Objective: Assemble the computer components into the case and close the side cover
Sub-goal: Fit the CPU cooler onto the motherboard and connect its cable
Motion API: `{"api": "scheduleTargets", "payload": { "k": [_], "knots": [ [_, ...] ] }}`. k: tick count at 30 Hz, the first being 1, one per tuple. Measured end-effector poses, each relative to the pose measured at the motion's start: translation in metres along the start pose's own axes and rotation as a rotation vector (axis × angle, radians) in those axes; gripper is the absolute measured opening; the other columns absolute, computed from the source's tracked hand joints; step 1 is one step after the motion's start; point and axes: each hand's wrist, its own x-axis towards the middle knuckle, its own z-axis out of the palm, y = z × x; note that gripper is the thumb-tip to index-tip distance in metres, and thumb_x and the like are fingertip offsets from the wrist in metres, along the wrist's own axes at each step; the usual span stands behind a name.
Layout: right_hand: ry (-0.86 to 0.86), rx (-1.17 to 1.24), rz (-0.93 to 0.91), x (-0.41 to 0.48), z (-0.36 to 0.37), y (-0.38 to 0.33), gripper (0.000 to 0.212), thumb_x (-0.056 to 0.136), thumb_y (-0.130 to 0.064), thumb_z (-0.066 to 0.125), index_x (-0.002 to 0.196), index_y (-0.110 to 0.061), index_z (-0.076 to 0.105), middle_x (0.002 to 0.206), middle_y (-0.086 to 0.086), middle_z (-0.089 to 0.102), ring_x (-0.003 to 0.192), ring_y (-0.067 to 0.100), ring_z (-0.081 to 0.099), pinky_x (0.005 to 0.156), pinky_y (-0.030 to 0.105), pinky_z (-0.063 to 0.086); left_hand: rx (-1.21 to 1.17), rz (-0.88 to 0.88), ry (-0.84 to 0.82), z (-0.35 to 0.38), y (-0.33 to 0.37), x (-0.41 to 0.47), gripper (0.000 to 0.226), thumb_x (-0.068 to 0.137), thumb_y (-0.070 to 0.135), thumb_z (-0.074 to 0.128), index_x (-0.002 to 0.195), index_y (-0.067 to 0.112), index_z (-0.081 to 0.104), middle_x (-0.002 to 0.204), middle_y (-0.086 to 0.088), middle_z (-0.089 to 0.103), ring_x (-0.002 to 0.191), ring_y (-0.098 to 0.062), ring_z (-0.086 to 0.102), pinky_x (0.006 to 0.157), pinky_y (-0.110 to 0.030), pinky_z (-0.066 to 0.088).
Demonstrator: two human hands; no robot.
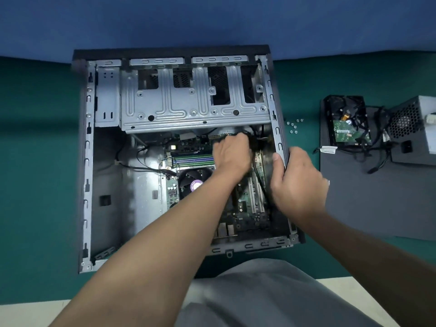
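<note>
The open computer case point(87, 161) lies flat on a green table, its motherboard point(247, 199) with a CPU fan point(192, 182) and RAM sticks point(193, 159) showing inside. My left hand point(232, 155) reaches deep into the case under the drive cage point(188, 107), fingers curled around black cables point(257, 142) near the board's top right corner. My right hand point(297, 182) grips the case's right rim point(280, 147), thumb inside. The hard drive point(346, 123) and the power supply point(415, 133) lie outside on the dark side cover point(377, 201).
Several small screws point(293, 125) lie on the table between the case and the side cover. Loose black cables point(377, 159) trail from the power supply. A blue wall stands behind the table. My grey-clad lap is at the near edge.
</note>
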Motion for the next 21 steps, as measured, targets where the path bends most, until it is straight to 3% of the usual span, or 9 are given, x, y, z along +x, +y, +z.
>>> {"api": "scheduleTargets", "payload": {
  "k": [1,3,5,6,8,11,15,18,21],
  "knots": [
    [0.002,0.002,-0.003,0.0,0.0,0.0,0.024,0.099,-0.039,0.036,0.086,-0.018,0.035,0.082,0.001,0.046,0.062,0.026,0.036,0.057,0.035,0.025,0.03,0.039,0.031,-0.008,-0.009,-0.002,0.011,0.085,0.005,0.053,0.08,0.011,0.061,0.08,-0.009,0.065,0.086,-0.031,0.063,0.079,-0.036,0.041],
    [0.009,-0.005,-0.016,0.0,0.0,-0.001,0.024,0.099,-0.04,0.035,0.086,-0.02,0.033,0.082,0.002,0.047,0.061,0.025,0.036,0.056,0.034,0.022,0.079,0.063,0.084,-0.023,-0.034,-0.006,0.011,0.087,0.007,0.057,0.078,0.012,0.059,0.069,-0.002,0.058,0.071,-0.025,0.06,0.075,-0.035,0.049],
    [0.017,-0.011,-0.026,0.0,0.0,-0.001,0.025,0.098,-0.041,0.034,0.085,-0.019,0.033,0.083,0.005,0.052,0.06,0.025,0.037,0.055,0.034,0.022,0.089,-0.025,0.095,-0.038,-0.062,-0.01,0.019,0.093,0.013,0.056,0.074,0.013,0.051,0.061,0.003,0.048,0.061,-0.021,0.051,0.064,-0.03,0.047],
    [0.015,-0.01,-0.027,0.0,0.0,-0.001,0.026,0.098,-0.041,0.033,0.085,-0.019,0.033,0.084,0.006,0.053,0.06,0.025,0.037,0.056,0.034,0.024,0.09,-0.084,0.074,-0.045,-0.075,-0.011,0.019,0.095,0.02,0.054,0.078,0.013,0.052,0.067,-0.001,0.055,0.067,-0.026,0.055,0.066,-0.031,0.046],
    [0.004,-0.007,-0.021,0.0,-0.001,-0.001,0.027,0.099,-0.042,0.032,0.085,-0.019,0.034,0.086,0.006,0.054,0.061,0.025,0.038,0.057,0.034,0.026,0.084,-0.225,-0.004,-0.054,-0.1,-0.011,0.022,0.098,0.03,0.051,0.092,0.01,0.058,0.096,-0.016,0.067,0.094,-0.036,0.062,0.082,-0.039,0.047],
    [0.002,0.004,-0.014,0.0,-0.003,-0.001,0.028,0.099,-0.043,0.032,0.085,-0.018,0.034,0.084,0.004,0.049,0.063,0.026,0.039,0.057,0.035,0.028,-0.139,-0.46,-0.054,-0.057,-0.127,-0.01,0.034,0.098,0.032,0.053,0.113,0.002,0.059,0.119,-0.02,0.062,0.106,-0.036,0.058,0.089,-0.038,0.045],
    [0.011,0.013,-0.007,0.0,-0.003,-0.001,0.031,0.099,-0.043,0.033,0.086,-0.016,0.039,0.082,0.001,0.047,0.062,0.025,0.042,0.057,0.034,0.029,-0.186,-0.485,-0.095,-0.057,-0.135,-0.011,0.03,0.095,0.034,0.058,0.102,0.005,0.061,0.112,-0.016,0.064,0.104,-0.034,0.061,0.091,-0.038,0.049],
    [0.015,0.007,0.005,-0.001,-0.002,-0.001,0.034,0.099,-0.043,0.033,0.092,-0.012,0.046,0.087,0.005,0.056,0.063,0.024,0.041,0.057,0.034,0.029,-0.026,-0.423,-0.087,-0.057,-0.129,-0.014,0.024,0.093,0.034,0.06,0.099,0.011,0.063,0.102,-0.013,0.068,0.1,-0.031,0.063,0.095,-0.039,0.048],
    [0.016,0.004,0.018,-0.001,-0.002,0.0,0.036,0.099,-0.044,0.033,0.093,-0.012,0.048,0.091,0.007,0.059,0.064,0.024,0.041,0.058,0.034,0.03,0.184,-0.336,0.052,-0.059,-0.125,-0.017,0.014,0.092,0.03,0.06,0.089,0.017,0.061,0.084,-0.006,0.064,0.094,-0.029,0.063,0.094,-0.037,0.039]
  ]
}}
